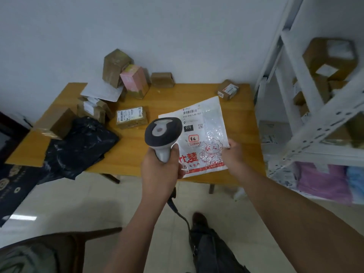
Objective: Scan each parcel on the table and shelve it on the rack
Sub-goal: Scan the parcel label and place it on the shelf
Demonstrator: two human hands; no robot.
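Left hand [160, 166] fingers wrapped round scanner [163, 133] handle, head over white mailer bag [204, 133]; right hand [231, 154] pinches bag's right edge above table [177, 99]; rack [307, 107] at right

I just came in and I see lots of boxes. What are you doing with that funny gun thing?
A person is scanning parcels. The left hand grips a scanner, aimed toward a white mailer bag that the right hand holds by its edge over the wooden table. More boxes and a black bag wait on the table. The rack at the right already holds some parcels.
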